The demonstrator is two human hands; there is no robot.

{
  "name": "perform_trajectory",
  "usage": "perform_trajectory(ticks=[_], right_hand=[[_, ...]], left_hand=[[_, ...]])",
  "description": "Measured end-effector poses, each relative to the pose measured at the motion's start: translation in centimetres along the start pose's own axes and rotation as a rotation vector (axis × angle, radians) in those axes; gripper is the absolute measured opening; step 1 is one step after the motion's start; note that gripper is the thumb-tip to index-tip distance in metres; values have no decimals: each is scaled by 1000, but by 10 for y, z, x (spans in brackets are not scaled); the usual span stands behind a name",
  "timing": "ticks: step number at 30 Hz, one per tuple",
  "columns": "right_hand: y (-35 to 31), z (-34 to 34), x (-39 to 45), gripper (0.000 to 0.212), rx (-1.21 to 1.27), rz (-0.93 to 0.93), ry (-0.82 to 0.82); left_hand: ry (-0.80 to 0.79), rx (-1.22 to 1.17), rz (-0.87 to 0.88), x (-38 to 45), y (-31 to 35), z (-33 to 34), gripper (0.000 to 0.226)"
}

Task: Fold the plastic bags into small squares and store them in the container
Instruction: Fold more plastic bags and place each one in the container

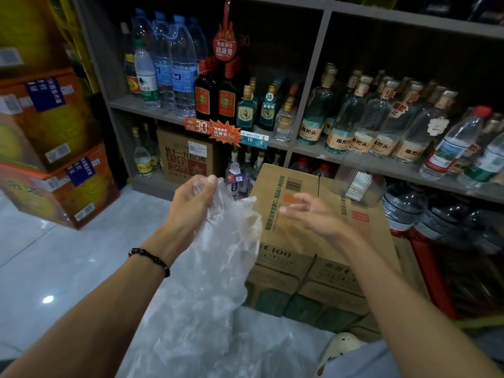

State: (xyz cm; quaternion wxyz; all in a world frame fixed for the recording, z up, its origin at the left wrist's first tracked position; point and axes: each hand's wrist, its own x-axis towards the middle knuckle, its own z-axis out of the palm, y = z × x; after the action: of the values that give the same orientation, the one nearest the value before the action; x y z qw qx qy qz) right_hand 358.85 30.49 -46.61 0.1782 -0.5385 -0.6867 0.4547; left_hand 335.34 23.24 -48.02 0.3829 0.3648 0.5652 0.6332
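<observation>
Bag was clear and crinkly, black bead bracelet behind the left hand, brown cardboard boxes under the right.

Bottles line grey shelves behind stacked cardboard boxes.

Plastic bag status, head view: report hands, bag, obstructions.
Left hand grips plastic bag at top. Right hand open, apart from bag. Bag hangs unfolded. Nothing in the way.

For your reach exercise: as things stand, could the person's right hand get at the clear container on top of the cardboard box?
Probably yes. The right hand is open, holds nothing and hovers over the cardboard box, with the clear container just beyond it and nothing between them. The left hand holds the plastic bag off to the side.
</observation>
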Motion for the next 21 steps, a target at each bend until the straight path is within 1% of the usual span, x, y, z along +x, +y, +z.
perform_trajectory(ticks=[1,2,3,4,5,6,7,8,10,11,12,13,14,15,16,17,18,19,20,21], right_hand=[[1,16,5,98,40,9,-52],[2,33,10,108,125,18,-94],[4,48,17,109,227,45,-111],[4,62,22,100,312,79,-119],[2,72,26,78,362,91,-124],[3,79,30,47,379,82,-106],[2,82,32,21,385,68,-78],[1,81,34,10,399,56,-21],[0,71,38,14,486,40,112],[-1,63,40,16,559,39,164],[-4,55,40,19,640,48,200],[-5,48,41,20,714,59,223],[-6,42,41,21,758,68,231],[-8,37,40,22,768,63,227],[-11,33,37,23,748,41,211],[-14,30,34,23,719,9,183],[-16,27,30,23,693,-27,145],[-18,24,26,22,676,-56,106],[-19,22,22,21,665,-76,69],[-20,20,20,21,669,-86,38]], left_hand=[[-78,-29,-17,-1,3,-2,28],[-135,-28,-15,-3,6,-4,27],[-169,-23,-1,-6,9,-6,27],[-179,-18,17,-8,11,-10,28],[-172,-12,28,-9,13,-15,30],[-152,-3,30,-8,13,-21,34],[-108,19,31,-7,13,-28,41],[-37,64,44,-4,10,-36,46],[138,276,132,1,3,-49,44],[196,411,192,2,-2,-54,41],[205,525,233,2,-7,-57,41],[154,634,253,0,-12,-59,44],[56,743,239,-4,-17,-60,52],[-65,817,208,-8,-22,-59,66],[-154,826,183,-13,-24,-58,77],[-162,762,158,-15,-24,-55,82],[-102,656,119,-14,-23,-52,80],[-28,555,84,-9,-22,-48,70],[4,498,57,-5,-19,-43,54],[-36,492,25,-2,-14,-37,41]])
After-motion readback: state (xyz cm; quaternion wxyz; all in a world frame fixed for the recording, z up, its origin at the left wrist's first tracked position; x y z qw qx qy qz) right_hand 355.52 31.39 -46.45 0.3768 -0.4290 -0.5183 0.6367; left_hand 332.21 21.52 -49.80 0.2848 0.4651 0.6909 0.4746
